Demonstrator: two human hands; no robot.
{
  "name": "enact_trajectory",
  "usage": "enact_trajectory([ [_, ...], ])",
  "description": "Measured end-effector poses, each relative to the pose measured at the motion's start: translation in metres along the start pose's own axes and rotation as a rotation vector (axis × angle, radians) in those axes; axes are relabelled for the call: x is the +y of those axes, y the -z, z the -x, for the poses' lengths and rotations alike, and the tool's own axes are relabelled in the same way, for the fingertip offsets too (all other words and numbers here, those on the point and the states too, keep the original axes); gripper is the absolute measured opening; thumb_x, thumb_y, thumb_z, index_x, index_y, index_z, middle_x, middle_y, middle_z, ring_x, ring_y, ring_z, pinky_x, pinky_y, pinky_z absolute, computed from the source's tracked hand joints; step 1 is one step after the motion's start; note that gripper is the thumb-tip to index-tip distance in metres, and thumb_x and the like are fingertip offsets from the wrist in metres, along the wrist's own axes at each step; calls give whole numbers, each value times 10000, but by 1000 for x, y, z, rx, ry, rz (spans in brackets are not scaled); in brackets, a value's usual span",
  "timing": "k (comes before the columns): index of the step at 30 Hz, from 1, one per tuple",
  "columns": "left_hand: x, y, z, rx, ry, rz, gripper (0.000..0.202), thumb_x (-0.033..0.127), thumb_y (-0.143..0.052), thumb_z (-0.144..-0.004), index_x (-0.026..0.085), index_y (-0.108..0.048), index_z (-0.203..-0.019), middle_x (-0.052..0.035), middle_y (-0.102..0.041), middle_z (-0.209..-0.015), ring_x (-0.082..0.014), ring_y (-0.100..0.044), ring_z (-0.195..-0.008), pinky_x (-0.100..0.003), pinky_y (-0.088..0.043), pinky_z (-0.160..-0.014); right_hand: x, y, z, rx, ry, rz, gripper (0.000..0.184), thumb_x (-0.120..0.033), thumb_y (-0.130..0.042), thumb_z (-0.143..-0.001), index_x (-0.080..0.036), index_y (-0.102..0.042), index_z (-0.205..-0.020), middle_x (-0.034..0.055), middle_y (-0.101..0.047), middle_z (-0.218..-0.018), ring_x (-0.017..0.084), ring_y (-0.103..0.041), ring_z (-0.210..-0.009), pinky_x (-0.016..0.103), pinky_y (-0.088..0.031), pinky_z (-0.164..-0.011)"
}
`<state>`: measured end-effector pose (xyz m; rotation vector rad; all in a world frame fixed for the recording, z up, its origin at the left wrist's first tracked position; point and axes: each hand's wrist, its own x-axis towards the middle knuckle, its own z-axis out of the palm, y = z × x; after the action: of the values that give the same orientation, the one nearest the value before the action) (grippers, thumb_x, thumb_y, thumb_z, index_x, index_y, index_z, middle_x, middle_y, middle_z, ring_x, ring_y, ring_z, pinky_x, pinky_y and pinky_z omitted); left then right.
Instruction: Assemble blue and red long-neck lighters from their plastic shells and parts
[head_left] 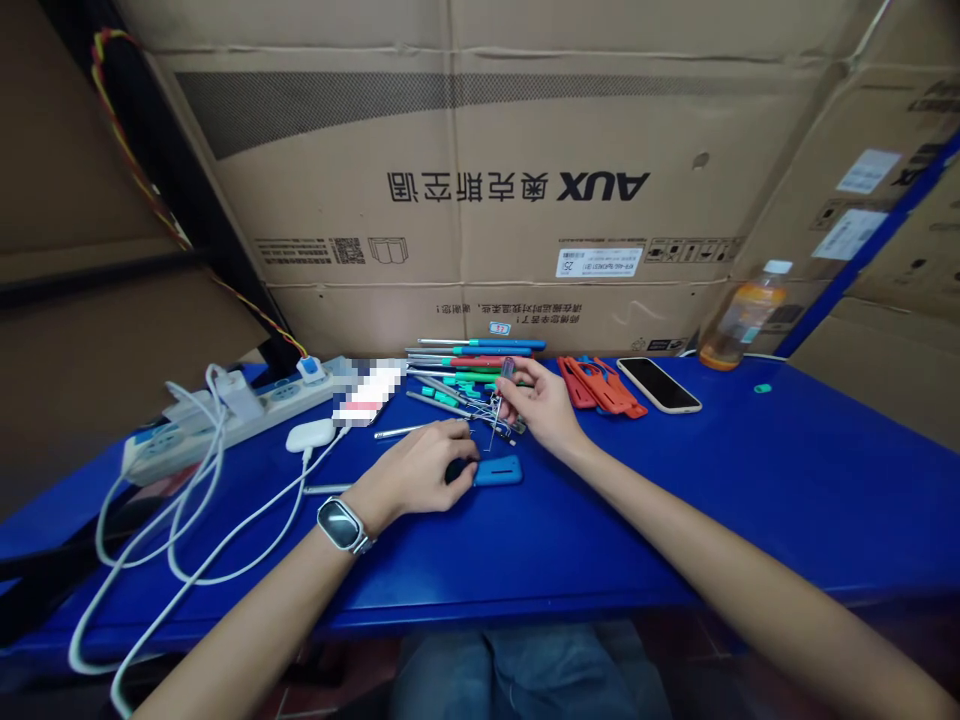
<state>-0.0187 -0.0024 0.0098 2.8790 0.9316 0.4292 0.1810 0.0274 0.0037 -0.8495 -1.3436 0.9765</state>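
Note:
My left hand [424,468] is closed round a tool with a flat blue handle [501,471], low over the table. The handle sticks out on the right, and a thin metal shaft [324,490] shows to the left of the wrist. In my right hand [547,405], fingers pinch the clear reddish handle of a small screwdriver [508,369], its thin shaft pointing down. Just below and behind it lies a tangle of thin wires [516,428] with small teal pieces [450,388]. Several rod-like tools with blue, red and green handles [517,345] lie behind the hands.
Orange-red flat handle parts [611,388] and a black-screened phone [660,385] lie on the right, near an orange drink bottle [744,318]. On the left are a power strip [289,400], white cables [217,470] and a white charging case [310,435]. A cardboard wall [510,130] stands behind.

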Motion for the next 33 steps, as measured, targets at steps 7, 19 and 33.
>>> enact_trajectory([
  [7,-2,6,3,34,101,164,177,281,-602,-800,208,-704,-924,-44,-684,-910,-199,-638,-802,-300,-508,-748,6,5,13,-38,93,111,329,-459,-669,-821,-220,-547,-1011,-23,-596,-791,115,-637,-587,256,-550,-562],
  [19,-17,-3,-1,122,163,192,160,254,-587,-817,210,-709,-911,-25,-695,-870,-192,-642,-808,-325,-498,-801,3,0,19,-30,82,83,319,-465,-658,-831,-241,-499,-994,-25,-603,-780,129,-636,-576,281,-555,-556],
  [33,-17,-18,-11,256,334,554,235,374,-639,-859,161,-738,-853,-29,-740,-799,-152,-623,-680,-243,-462,-622,-7,0,22,71,153,-71,340,-465,-639,-863,-254,-392,-964,-37,-613,-809,106,-639,-548,265,-564,-543],
])
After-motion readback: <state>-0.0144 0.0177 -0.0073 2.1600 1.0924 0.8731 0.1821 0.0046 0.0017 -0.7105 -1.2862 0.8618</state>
